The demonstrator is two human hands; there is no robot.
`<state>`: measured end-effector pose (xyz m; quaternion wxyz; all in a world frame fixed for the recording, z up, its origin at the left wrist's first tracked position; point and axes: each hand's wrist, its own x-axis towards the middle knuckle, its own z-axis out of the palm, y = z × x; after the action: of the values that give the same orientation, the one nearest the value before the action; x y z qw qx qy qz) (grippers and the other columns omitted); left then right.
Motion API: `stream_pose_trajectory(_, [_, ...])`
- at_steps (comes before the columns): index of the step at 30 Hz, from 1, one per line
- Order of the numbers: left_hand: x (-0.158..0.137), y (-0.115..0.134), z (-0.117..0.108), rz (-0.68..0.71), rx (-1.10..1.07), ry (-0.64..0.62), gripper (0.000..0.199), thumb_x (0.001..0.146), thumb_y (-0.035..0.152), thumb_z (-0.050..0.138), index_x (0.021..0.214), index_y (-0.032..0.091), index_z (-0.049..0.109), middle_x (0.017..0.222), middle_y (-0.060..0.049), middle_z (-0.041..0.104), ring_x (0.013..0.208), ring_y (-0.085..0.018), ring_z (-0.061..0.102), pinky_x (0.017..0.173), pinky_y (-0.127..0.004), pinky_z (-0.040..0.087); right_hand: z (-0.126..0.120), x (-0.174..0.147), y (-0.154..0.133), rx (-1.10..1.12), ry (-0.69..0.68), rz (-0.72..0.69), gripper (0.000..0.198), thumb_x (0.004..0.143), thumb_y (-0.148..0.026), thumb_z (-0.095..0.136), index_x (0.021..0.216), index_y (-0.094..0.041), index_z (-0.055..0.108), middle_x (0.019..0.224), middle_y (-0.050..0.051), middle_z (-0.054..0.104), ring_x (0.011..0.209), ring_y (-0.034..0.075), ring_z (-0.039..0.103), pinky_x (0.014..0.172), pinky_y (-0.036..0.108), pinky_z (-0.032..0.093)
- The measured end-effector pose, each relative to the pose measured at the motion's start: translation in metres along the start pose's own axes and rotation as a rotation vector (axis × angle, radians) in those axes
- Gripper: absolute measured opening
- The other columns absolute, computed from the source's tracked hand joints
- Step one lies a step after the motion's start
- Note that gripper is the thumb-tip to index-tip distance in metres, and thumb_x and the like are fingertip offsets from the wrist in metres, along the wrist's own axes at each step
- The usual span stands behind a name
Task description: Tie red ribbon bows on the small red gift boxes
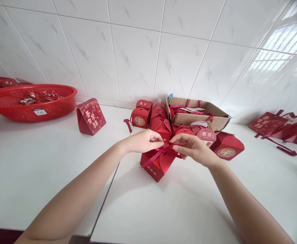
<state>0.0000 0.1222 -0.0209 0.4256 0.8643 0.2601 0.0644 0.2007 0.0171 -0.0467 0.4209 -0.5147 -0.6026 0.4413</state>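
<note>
A red gift box (152,168) with curved top flaps and pale lettering stands on the white table in front of me. Across its top runs a dark red ribbon (152,158), gathered in a bow or knot at the middle. My left hand (148,140) pinches the ribbon at the left of the knot, thumb against fingers. On the other side my right hand (189,147) has a ribbon loop between thumb and fingers. Both hands are just above the box top, and the fingers partly cover the knot.
Behind the box stand several finished-looking red boxes (141,117) and a cardboard carton (196,117) holding ribbons and cards. To the left are a tent-shaped red box (91,117) and a red plastic basket (54,110) of wrapped sweets. Flat red boxes (269,124) lie at right.
</note>
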Motion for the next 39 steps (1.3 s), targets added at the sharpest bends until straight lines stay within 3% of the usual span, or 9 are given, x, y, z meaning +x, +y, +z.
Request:
stream_pose_trajectory(5, [0.0, -0.002, -0.002, -0.004, 0.086, -0.003, 0.027, 0.081, 0.042, 0.056, 0.095, 0.021, 0.066, 0.064, 0.003, 0.053, 0.056, -0.011, 0.042, 0.053, -0.023, 0.031, -0.005, 0.002, 0.002, 0.205, 0.041, 0.05, 0.027, 0.074, -0.033, 0.073, 0.09, -0.018, 0.058, 0.064, -0.005, 0.049, 0.05, 0.006, 0.041, 0.048, 0.022, 0.031])
stream_pose_trajectory(11, [0.003, -0.003, 0.001, 0.055, 0.055, -0.046, 0.023, 0.08, 0.037, 0.058, 0.091, 0.02, 0.07, 0.086, -0.001, 0.068, 0.074, -0.014, 0.056, 0.065, -0.024, 0.04, -0.008, 0.005, 0.004, 0.45, 0.039, 0.163, 0.028, 0.073, -0.034, 0.072, 0.089, -0.02, 0.054, 0.055, -0.01, 0.037, 0.044, 0.004, 0.029, 0.047, 0.021, 0.022])
stream_pose_trajectory(17, [0.002, 0.0, 0.005, 0.048, 0.056, -0.049, 0.021, 0.084, 0.033, 0.051, 0.093, 0.021, 0.067, 0.087, -0.001, 0.068, 0.073, -0.013, 0.056, 0.065, -0.023, 0.04, 0.014, 0.006, 0.003, -0.028, 0.213, 0.089, 0.035, 0.073, -0.049, 0.068, 0.082, -0.018, 0.056, 0.068, -0.004, 0.048, 0.052, 0.006, 0.035, 0.047, 0.022, 0.024])
stream_pose_trajectory(21, [-0.001, 0.004, 0.007, -0.027, 0.019, -0.044, 0.019, 0.085, 0.032, 0.048, 0.098, 0.022, 0.057, 0.068, 0.004, 0.057, 0.054, -0.01, 0.043, 0.049, -0.022, 0.031, 0.026, 0.01, 0.01, -0.286, 0.326, -0.006, 0.037, 0.072, -0.051, 0.068, 0.071, -0.018, 0.051, 0.062, -0.005, 0.039, 0.055, 0.008, 0.034, 0.05, 0.024, 0.027])
stream_pose_trajectory(24, [0.0, 0.004, 0.008, -0.025, 0.045, -0.023, 0.018, 0.085, 0.031, 0.047, 0.099, 0.022, 0.051, 0.059, 0.006, 0.049, 0.049, -0.009, 0.036, 0.046, -0.022, 0.027, 0.027, 0.012, 0.015, -0.374, 0.353, -0.026, 0.038, 0.072, -0.051, 0.067, 0.068, -0.019, 0.046, 0.059, -0.006, 0.038, 0.054, 0.009, 0.032, 0.051, 0.024, 0.027])
stream_pose_trajectory(30, [0.003, -0.003, 0.011, 0.0, 0.087, 0.039, 0.022, 0.084, 0.033, 0.047, 0.102, 0.021, 0.045, 0.061, 0.006, 0.051, 0.052, -0.01, 0.039, 0.047, -0.022, 0.031, 0.026, 0.011, 0.017, -0.545, 0.37, -0.035, 0.041, 0.073, -0.053, 0.064, 0.065, -0.02, 0.039, 0.056, -0.006, 0.038, 0.052, 0.009, 0.033, 0.049, 0.023, 0.028])
stream_pose_trajectory(39, [0.004, -0.006, 0.008, 0.024, 0.151, 0.079, 0.021, 0.083, 0.034, 0.051, 0.098, 0.022, 0.043, 0.064, 0.005, 0.057, 0.057, -0.012, 0.045, 0.053, -0.024, 0.035, 0.022, 0.007, 0.013, -0.594, 0.315, 0.002, 0.046, 0.073, -0.056, 0.064, 0.062, -0.021, 0.036, 0.053, -0.006, 0.035, 0.05, 0.009, 0.029, 0.046, 0.023, 0.025])
